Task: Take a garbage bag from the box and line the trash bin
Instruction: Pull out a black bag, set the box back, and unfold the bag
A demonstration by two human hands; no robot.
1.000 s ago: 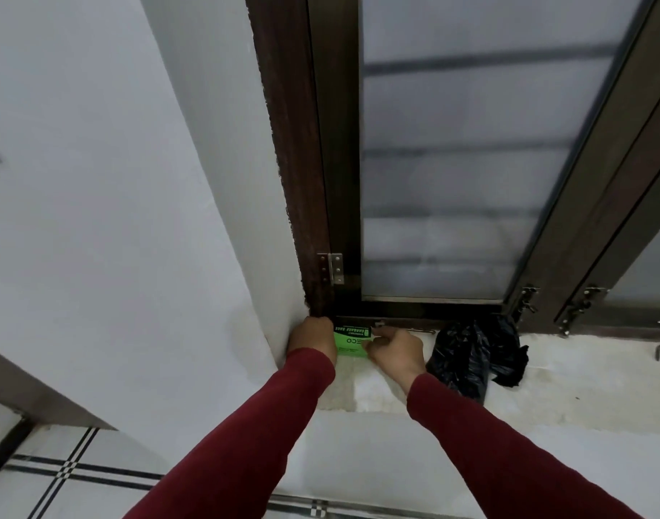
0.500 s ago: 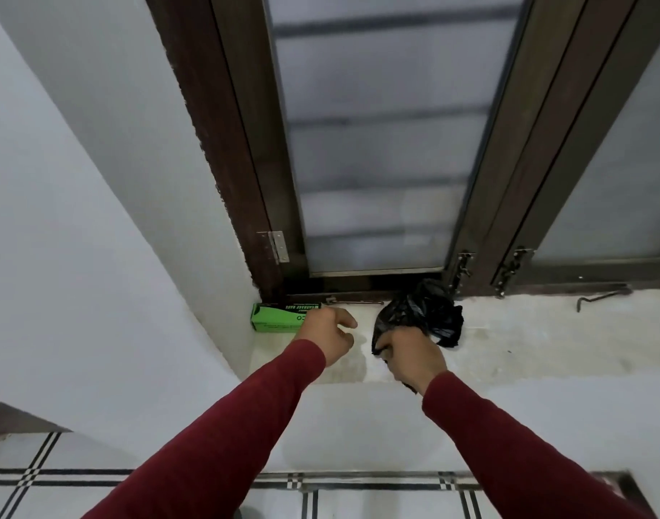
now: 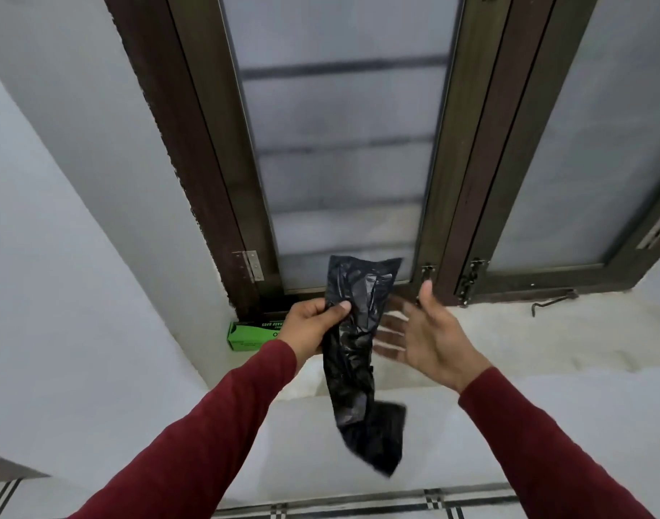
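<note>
Head view: my left hand [image 3: 313, 324] is pinching the black bag [image 3: 358, 354] near its top, the rest hanging unfolded below. My right hand [image 3: 426, 335] is hovering just beside it, fingers spread and blurred. My left wrist is partly hiding the green box [image 3: 251, 333] on the sill [image 3: 546, 339].
</note>
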